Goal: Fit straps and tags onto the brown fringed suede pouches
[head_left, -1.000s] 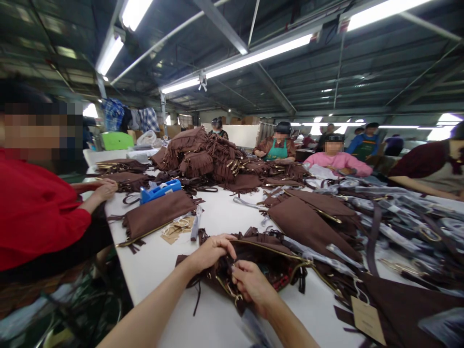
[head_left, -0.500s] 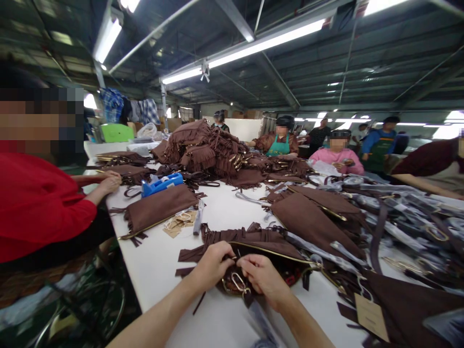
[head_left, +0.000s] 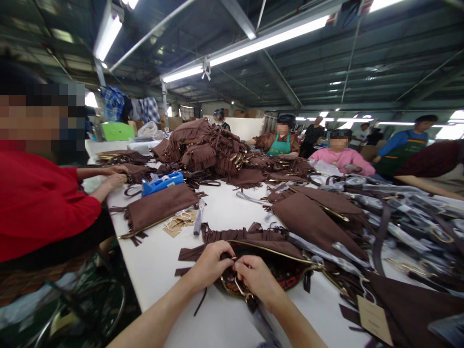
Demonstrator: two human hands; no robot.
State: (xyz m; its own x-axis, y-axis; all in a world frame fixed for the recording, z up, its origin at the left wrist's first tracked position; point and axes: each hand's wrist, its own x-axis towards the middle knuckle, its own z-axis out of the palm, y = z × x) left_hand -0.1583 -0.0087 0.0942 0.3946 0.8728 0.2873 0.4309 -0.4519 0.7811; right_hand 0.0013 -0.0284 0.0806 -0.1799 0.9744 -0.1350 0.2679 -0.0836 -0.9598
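A brown fringed bag (head_left: 253, 237) lies unzipped on the white table, its gold zip edge and dark patterned lining showing. Over its opening, my left hand (head_left: 213, 265) is closed, thumb and forefinger pinched on a small part I cannot make out. My right hand (head_left: 258, 279) meets it there, fingertips also pinched together, their contents hidden. Just beneath the right fingers hangs a gold metal clasp (head_left: 239, 287), partly covered. It joins a dark strap (head_left: 261, 316) wrapped in clear plastic, which runs toward me under my right wrist.
Left of the bag are another brown bag (head_left: 161, 208), tan tags (head_left: 179, 223) and a blue tape dispenser (head_left: 162, 183). Brown bags (head_left: 315, 217) and plastic-wrapped straps (head_left: 409, 212) crowd the right. A bag heap (head_left: 206, 150) stands behind. A person in red (head_left: 43, 208) sits at left.
My fingertips have come closer together, and my right hand has shifted slightly left, covering part of the clasp. The red-sleeved person's hands moved; the blue-sleeved person at the back moved right.
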